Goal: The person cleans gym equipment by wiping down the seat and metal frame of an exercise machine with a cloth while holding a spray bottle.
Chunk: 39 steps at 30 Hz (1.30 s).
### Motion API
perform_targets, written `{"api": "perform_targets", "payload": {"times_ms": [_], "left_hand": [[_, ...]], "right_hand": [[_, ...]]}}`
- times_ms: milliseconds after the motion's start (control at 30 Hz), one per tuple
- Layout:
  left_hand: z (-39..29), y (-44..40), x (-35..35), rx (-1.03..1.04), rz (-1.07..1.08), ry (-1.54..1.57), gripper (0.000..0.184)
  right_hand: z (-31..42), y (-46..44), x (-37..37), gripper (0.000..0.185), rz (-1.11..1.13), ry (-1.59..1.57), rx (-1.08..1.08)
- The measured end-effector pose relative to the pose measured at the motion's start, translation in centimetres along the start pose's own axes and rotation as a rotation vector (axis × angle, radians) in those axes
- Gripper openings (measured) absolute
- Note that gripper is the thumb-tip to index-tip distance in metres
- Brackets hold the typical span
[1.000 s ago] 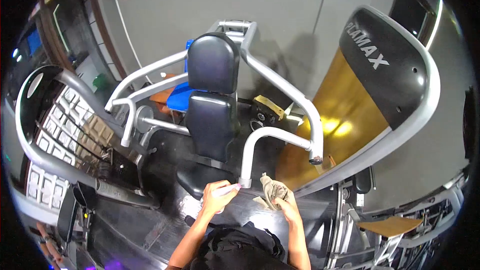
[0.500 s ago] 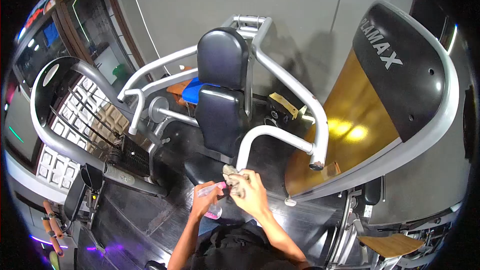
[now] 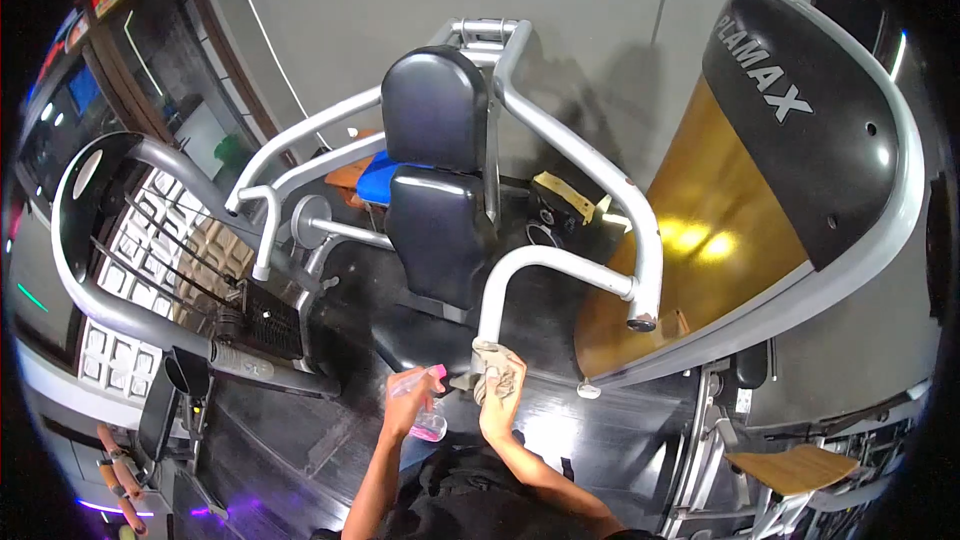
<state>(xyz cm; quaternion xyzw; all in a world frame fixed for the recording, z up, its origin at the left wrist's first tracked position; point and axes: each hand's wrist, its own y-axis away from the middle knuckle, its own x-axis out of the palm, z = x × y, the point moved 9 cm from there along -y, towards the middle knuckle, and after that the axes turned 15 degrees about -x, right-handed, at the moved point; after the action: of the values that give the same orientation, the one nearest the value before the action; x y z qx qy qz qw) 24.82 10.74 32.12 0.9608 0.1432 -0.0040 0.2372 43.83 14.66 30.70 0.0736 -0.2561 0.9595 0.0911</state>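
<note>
My left hand [image 3: 410, 400] is closed round a clear spray bottle [image 3: 430, 428] with a pink nozzle and pink liquid low inside. In my right hand [image 3: 502, 402] is a crumpled beige cloth [image 3: 492, 365], wrapped against the lower end of a white handle bar [image 3: 497, 305]. That bar curves down from the right arm of a gym machine. Behind my hands stand the machine's black padded backrest [image 3: 437, 230] and its dark seat [image 3: 415, 335]. My fingers partly hide the bottle's middle and the bar's tip.
On the right rises a tall gold and black machine cover [image 3: 720, 230] with silver edging. A weight stack frame [image 3: 130, 260] stands at left. A black speaker box [image 3: 555, 205] and a blue seat [image 3: 375, 178] are behind the backrest. A wooden board [image 3: 795, 468] sits lower right.
My right hand has brought the cloth rightward onto the end of the handle bar and wrapped it there. The left hand still holds the bottle. The view has shifted slightly.
</note>
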Motion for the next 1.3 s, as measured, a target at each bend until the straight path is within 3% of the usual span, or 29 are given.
{"api": "perform_targets", "payload": {"times_ms": [100, 200, 267, 333, 400, 467, 500, 600, 667, 733, 767, 833, 867, 967, 1000, 1067, 1100, 1200, 1300], "left_hand": [[-0.5, -0.3, -0.2, 0.002, 0.057, -0.002, 0.026], [-0.4, -1.3, -0.9, -0.007, 0.106, 0.012, 0.025], [-0.2, -2.1, -1.5, -0.022, 0.134, 0.035, 0.025], [-0.3, -2.7, -1.9, -0.03, 0.171, 0.055, 0.025], [-0.8, -3.0, -2.2, -0.055, 0.208, 0.064, 0.025], [-0.6, -3.7, -2.5, -0.067, 0.251, 0.059, 0.025], [-0.9, -3.9, -2.5, -0.056, 0.269, 0.044, 0.025], [-1.2, -4.7, -2.5, -0.038, 0.318, 0.012, 0.027], [-1.1, -5.2, -2.3, -0.063, 0.367, 0.01, 0.027], [-1.4, -5.6, -2.0, -0.029, 0.405, 0.011, 0.027], [-1.7, -5.7, -1.8, -0.016, 0.427, 0.002, 0.027], [-1.9, -6.1, -1.2, -0.007, 0.46, -0.001, 0.027], [-2.0, -6.3, -0.9, 0.007, 0.473, -0.022, 0.027], [-2.6, -6.3, -0.3, 0.029, 0.509, -0.036, 0.026], [-2.8, -6.3, -0.2, 0.038, 0.521, -0.033, 0.026], [-2.5, -6.5, -0.3, 0.038, 0.524, -0.011, 0.026], [-2.4, -6.6, -0.4, 0.04, 0.524, 0.007, 0.026], [-2.1, -6.7, -0.9, 0.022, 0.517, 0.015, 0.027], [-1.9, -6.8, -1.9, 0.009, 0.49, 0.042, 0.027]], "right_hand": [[-1.6, 1.5, 0.8, 0.029, -0.239, -0.322, 0.397], [-1.7, 0.9, 1.3, 0.034, -0.436, -0.452, 0.421], [-3.8, 2.1, 0.3, 0.037, -0.484, -0.322, 0.397], [-4.1, 2.0, 1.7, 0.04, -0.53, -0.589, 0.584], [-4.3, 2.1, 1.2, 0.039, -0.612, -0.61, 0.68], [-6.2, 3.1, 3.2, 0.038, -0.29, -0.983, 0.908], [-6.2, 3.3, 3.5, 0.039, -0.225, -0.988, 1.005], [-5.9, 2.8, 4.1, 0.04, -0.139, -1.118, 1.022], [-5.1, 2.9, 3.3, 0.042, -0.149, -1.01, 0.983], [-4.2, 3.2, 1.0, 0.032, -0.38, -0.609, 0.94], [-3.9, 3.4, 1.3, 0.032, -0.388, -0.602, 0.933], [-2.3, 2.5, -1.3, 0.021, -0.466, -0.212, 0.6], [-2.5, 3.2, -1.4, 0.021, -0.472, -0.203, 0.597], [3.4, 0.2, -1.6, 0.018, -0.125, 0.627, 0.129], [3.8, 0.0, -1.6, 0.018, -0.124, 0.633, 0.127], [6.9, -1.0, 0.4, 0.021, 0.041, 0.903, -0.209], [7.2, -1.2, 0.4, 0.021, 0.046, 0.907, -0.211], [6.6, -1.7, 2.9, 0.034, 0.424, 1.097, -0.163], [7.3, -3.2, 3.7, 0.038, 0.55, 1.155, -0.104]]}}
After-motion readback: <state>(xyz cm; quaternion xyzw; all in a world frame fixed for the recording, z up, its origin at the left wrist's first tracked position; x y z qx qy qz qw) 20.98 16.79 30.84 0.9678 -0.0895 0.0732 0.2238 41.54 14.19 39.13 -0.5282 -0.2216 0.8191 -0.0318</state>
